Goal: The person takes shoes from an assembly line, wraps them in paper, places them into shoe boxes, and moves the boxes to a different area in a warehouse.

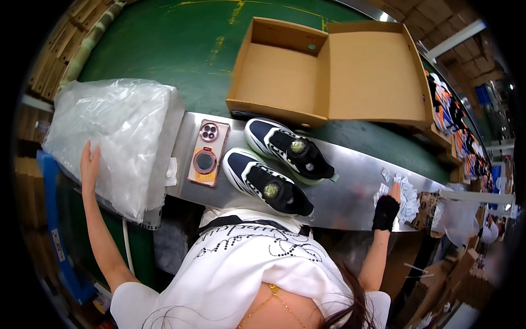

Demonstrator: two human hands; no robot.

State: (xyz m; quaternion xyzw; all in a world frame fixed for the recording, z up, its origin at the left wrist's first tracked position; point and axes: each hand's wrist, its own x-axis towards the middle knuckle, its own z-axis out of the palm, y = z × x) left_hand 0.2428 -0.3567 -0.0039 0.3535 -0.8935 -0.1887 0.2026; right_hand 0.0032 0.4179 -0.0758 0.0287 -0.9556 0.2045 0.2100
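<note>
My left hand (89,163) lies flat, fingers apart, on the near edge of a big stack of clear plastic bags (118,137) at the left. My right hand (390,204), in a black fingerless glove, reaches onto a small heap of white paper tags (404,196) at the right end of the steel ledge (350,197); whether it grips a tag cannot be told. Two dark blue and white shoes, one (267,182) nearer and one (288,149) farther, lie side by side on the ledge between my hands.
An open brown cardboard shoebox (329,71) sits on the green conveyor belt (181,49) beyond the shoes. A pink-cased phone (207,153) lies face down on the ledge. More shoes (463,137) line a shelf at right; cardboard boxes are stacked around.
</note>
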